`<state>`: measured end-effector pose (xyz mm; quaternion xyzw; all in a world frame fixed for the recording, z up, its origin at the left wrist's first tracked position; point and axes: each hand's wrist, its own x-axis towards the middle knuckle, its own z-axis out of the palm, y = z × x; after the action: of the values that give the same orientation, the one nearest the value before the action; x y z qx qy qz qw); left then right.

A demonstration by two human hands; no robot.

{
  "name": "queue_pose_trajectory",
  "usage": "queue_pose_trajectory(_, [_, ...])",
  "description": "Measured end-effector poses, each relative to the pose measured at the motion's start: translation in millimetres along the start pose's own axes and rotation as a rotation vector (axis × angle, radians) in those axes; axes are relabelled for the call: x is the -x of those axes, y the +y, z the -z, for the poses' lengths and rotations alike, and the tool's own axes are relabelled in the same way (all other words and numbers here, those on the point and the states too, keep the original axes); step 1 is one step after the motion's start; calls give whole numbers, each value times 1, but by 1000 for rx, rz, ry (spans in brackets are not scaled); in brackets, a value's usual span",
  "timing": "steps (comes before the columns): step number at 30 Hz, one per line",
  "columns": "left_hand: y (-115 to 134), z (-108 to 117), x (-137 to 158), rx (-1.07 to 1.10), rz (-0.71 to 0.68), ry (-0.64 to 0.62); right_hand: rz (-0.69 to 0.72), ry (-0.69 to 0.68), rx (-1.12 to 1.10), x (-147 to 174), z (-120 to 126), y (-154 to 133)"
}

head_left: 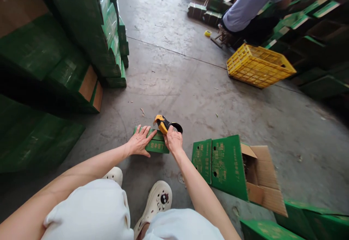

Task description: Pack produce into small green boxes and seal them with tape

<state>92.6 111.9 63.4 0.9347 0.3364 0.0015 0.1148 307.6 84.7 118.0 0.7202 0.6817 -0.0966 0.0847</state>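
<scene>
A small green carton [158, 147] with printed lettering stands on the floor in front of my feet. My left hand [139, 141] lies on its left part with the fingers spread, pressing on the top. My right hand [173, 139], at the carton's right end, is closed around a yellow and black tape dispenser [163, 122]. The dispenser's yellow head points to the left, just above the carton's far edge. Part of its handle is hidden in my fingers.
To the right stands an open green carton [227, 167] with brown flaps spread. Stacked green cartons [116, 51] rise at the left. Further off are a yellow crate [259, 65], a yellow tape roll [207, 33] and a crouching person [253, 4]. More green cartons [269, 230] lie at lower right.
</scene>
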Motion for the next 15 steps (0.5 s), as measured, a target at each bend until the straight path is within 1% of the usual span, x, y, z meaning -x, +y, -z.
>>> queue_pose_trajectory(4, [1, 7, -6, 0, 22, -8, -21, -90, -25, -11, 10, 6])
queue_pose_trajectory(6, [1, 13, -7, 10, -10, -8, -31, -103, -42, -13, 16, 8])
queue_pose_trajectory(8, [2, 16, -2, 24, -49, -9, -43, -121, -69, -8, 18, 10])
queue_pose_trajectory(10, [4, 14, 10, 47, -80, -8, -66, -136, -106, 5, 12, 10])
queue_pose_trajectory(12, [9, 9, 28, 80, -102, -6, -66, -117, -134, 25, -2, 7])
queue_pose_trajectory(15, [17, 0, 52, 116, -104, -17, -2, -5, -144, 56, -27, 0])
